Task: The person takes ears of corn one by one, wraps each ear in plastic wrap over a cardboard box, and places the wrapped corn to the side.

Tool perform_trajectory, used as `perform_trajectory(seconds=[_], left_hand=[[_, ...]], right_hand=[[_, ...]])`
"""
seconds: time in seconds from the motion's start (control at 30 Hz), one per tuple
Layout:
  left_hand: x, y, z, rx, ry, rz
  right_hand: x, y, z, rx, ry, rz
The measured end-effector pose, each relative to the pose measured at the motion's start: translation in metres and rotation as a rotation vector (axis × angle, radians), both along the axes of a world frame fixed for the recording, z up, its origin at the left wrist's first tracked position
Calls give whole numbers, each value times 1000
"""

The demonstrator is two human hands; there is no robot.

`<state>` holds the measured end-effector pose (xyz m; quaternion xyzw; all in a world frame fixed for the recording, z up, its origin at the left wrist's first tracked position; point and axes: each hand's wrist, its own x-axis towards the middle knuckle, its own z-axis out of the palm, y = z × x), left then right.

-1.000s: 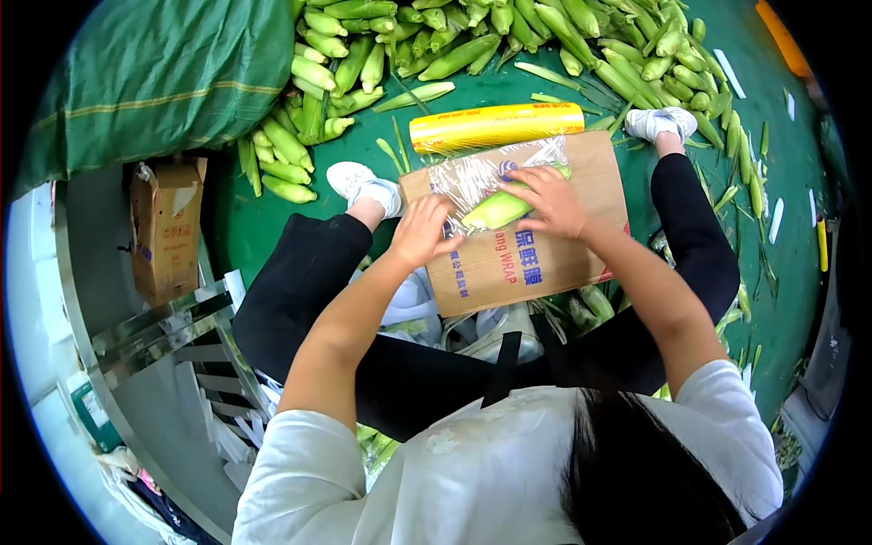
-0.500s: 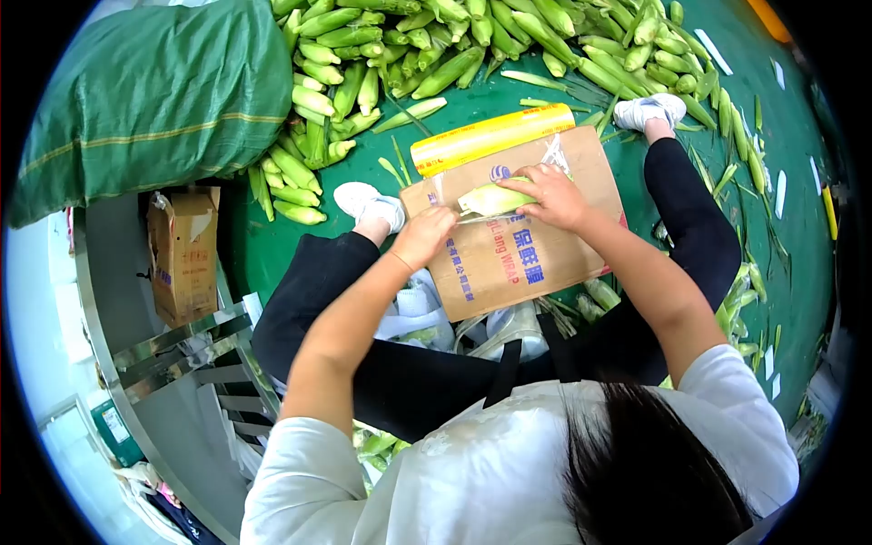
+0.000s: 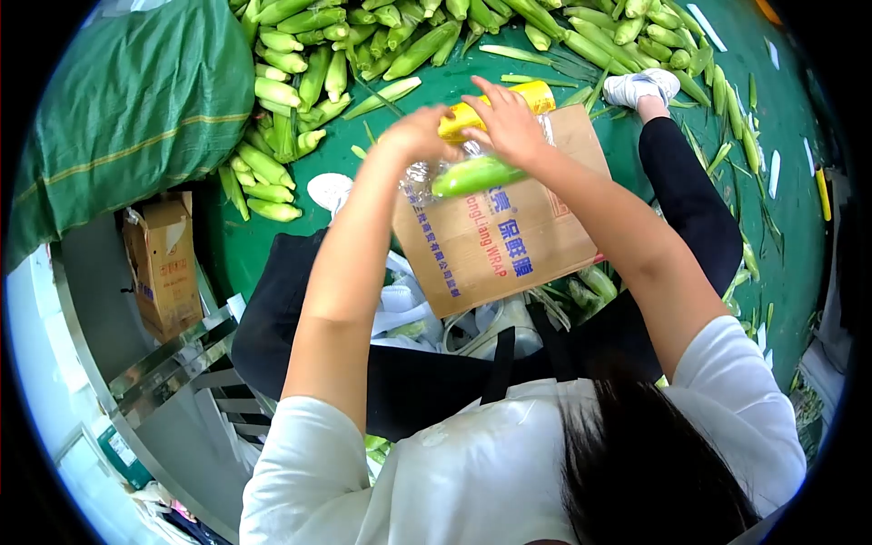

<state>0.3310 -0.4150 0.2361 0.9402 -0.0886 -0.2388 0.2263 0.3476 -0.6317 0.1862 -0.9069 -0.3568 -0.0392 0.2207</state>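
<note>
A green ear of corn lies across the flattened printed cardboard box in front of me. Clear cling film bunches at its left end. Just beyond it lies a yellow roll of cling film, partly covered by my hands. My left hand is at the roll's left end, smeared by motion, so its grip cannot be made out. Over the roll's middle, my right hand has its fingers apart, with the wrist close to the corn's right end. Whether the right fingers touch the film is unclear.
A large heap of corn ears spreads along the far side of the green surface. At the left stand a full green sack and an open carton. Loose husk leaves and white strips are scattered at the right.
Both hands have left the corn and moved forward to the yellow roll. The ear has turned and now shows its greener side, with crumpled film beside it. The view has shifted slightly.
</note>
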Motion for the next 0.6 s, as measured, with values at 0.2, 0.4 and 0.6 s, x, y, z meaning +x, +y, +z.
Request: perform_trajectory(seconds=[0.2, 0.4, 0.6], left_hand=[[27, 53, 16, -195, -109, 523], [27, -17, -19, -494, -134, 407], [-30, -91, -89, -229, -185, -94]], right_hand=[[-43, -4, 18, -127, -147, 63], [-19, 2, 41, -348, 439, 194], [-38, -30, -10, -107, 910, 634]])
